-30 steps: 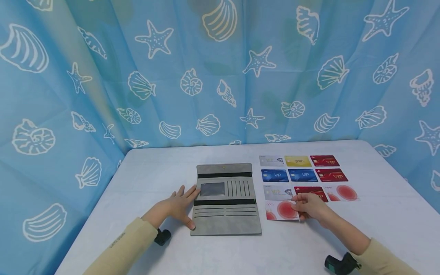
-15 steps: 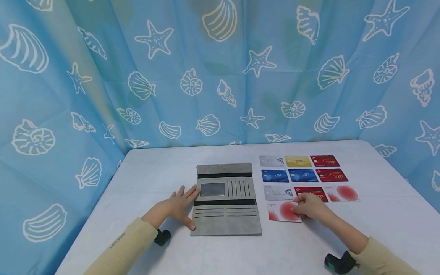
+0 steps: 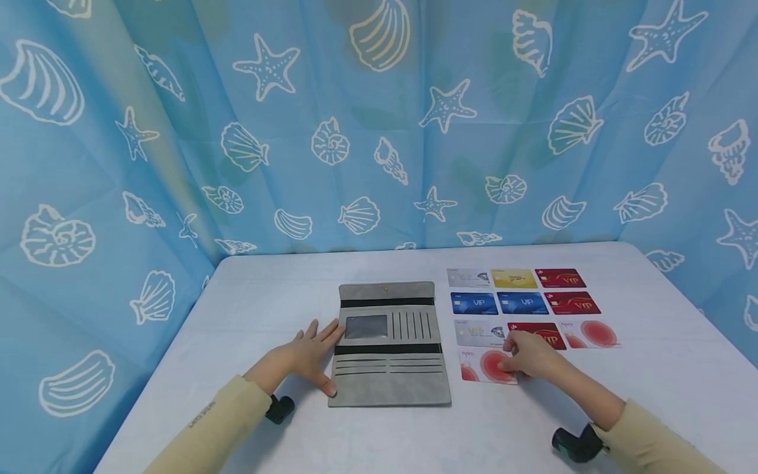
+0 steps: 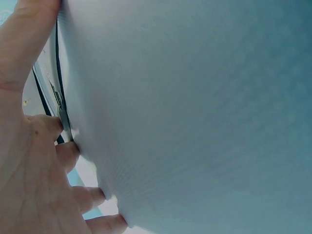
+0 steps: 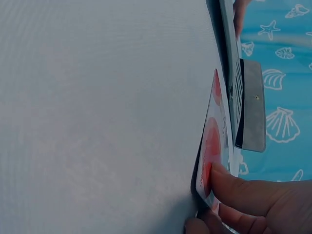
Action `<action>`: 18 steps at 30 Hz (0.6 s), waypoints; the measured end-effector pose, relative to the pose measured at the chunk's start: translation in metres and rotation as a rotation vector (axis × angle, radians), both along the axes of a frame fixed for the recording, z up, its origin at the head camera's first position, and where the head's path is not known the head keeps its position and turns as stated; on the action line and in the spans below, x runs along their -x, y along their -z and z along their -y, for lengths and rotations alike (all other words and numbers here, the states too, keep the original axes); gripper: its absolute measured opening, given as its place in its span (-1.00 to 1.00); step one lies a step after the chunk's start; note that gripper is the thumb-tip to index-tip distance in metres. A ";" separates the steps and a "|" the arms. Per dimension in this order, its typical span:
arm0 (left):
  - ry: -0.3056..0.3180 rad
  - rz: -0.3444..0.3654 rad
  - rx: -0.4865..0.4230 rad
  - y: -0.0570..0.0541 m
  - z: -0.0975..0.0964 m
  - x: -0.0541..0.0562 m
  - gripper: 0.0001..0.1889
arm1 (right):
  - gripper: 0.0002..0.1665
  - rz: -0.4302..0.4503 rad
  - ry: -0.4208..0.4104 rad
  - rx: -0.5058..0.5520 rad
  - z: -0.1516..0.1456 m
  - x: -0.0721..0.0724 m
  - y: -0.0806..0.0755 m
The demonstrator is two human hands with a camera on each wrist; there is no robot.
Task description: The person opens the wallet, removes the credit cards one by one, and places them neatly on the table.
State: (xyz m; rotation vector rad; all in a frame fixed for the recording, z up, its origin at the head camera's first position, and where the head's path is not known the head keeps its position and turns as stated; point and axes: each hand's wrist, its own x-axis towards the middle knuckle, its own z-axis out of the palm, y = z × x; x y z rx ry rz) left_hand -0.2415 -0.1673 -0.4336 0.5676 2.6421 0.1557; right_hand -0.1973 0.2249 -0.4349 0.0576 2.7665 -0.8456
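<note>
An opened-out grey wallet (image 3: 391, 391) lies flat on the white table, its card slots and clear window facing up. My left hand (image 3: 309, 361) rests along the wallet's left edge with fingers spread; in the left wrist view its fingertips (image 4: 68, 152) touch the edge. To the right, my right hand (image 3: 533, 355) pinches the right end of a white card with red circles (image 3: 478, 368). The right wrist view has the thumb (image 5: 234, 187) on top of this card (image 5: 213, 141) and fingers under its near edge, which is tipped up off the cloth.
Beyond the held card lie rows of cards: silver (image 3: 478, 332), dark red (image 3: 527, 327), another white-and-red (image 3: 592, 334), blue (image 3: 474, 303) and yellow (image 3: 514, 278). A blue shell-print curtain (image 3: 379, 131) hangs behind the table (image 3: 266, 283).
The pinched card shifted slightly right, then slightly back left, staying in front of the rows. My right forearm has swung a little left. The left hand and wallet have not moved.
</note>
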 end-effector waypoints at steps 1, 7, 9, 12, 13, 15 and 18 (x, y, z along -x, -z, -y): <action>0.000 0.000 0.000 0.000 0.000 0.000 0.28 | -0.58 0.001 -0.007 -0.002 0.000 0.000 0.000; -0.003 0.005 0.003 0.000 0.000 0.000 0.28 | -0.62 0.006 -0.034 -0.035 0.002 0.003 -0.001; -0.002 0.004 0.008 0.000 0.000 0.000 0.28 | -0.63 0.008 -0.047 -0.051 0.003 0.004 -0.002; 0.001 0.003 0.016 0.000 0.000 0.000 0.28 | -0.66 0.019 -0.063 -0.070 0.004 0.006 -0.003; 0.001 0.004 0.019 0.000 0.000 0.000 0.28 | -0.67 0.022 -0.068 -0.074 0.004 0.006 -0.004; -0.001 0.005 0.018 -0.001 -0.001 0.000 0.27 | -0.68 0.025 -0.075 -0.078 0.005 0.007 -0.005; -0.007 0.011 0.016 -0.001 -0.001 -0.001 0.27 | -0.68 0.031 -0.079 -0.091 0.006 0.007 -0.006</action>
